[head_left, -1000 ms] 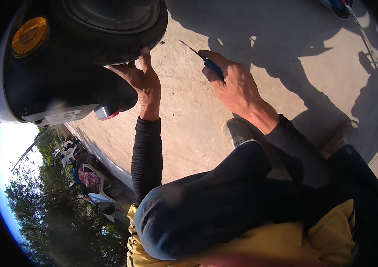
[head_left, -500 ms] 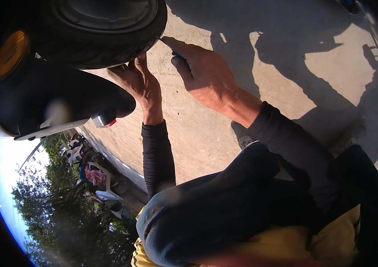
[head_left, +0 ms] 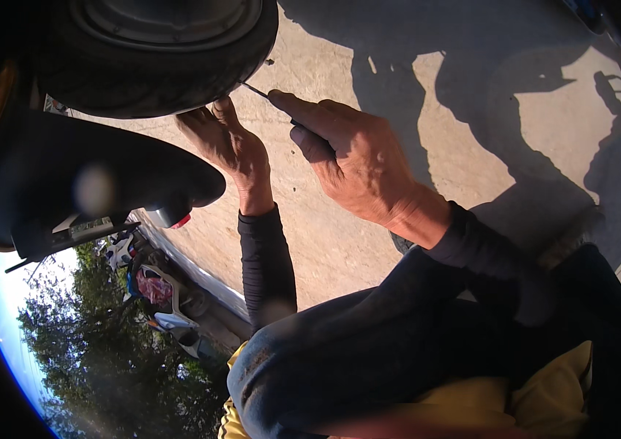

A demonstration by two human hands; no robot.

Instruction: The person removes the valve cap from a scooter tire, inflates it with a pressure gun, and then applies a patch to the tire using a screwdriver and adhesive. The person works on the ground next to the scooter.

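Tyre, black rubber with shallow tread point(head_left: 149, 84), at far left, mounted on a round grey metal wheel point(head_left: 178, 22). Right hand point(head_left: 365, 161) closed around a thin, dark-shafted tool point(head_left: 255, 91); grip mostly hidden by the fingers, tip at the tread. Left hand point(head_left: 233, 150) half open, fingers and thumb up against the tyre's near side, just left of the tip; cannot tell whether it holds anything. Black curved plastic mudguard point(head_left: 120, 161) nearer, left of that wrist. Pale, sunlit concrete ground point(head_left: 332, 256) beneath.
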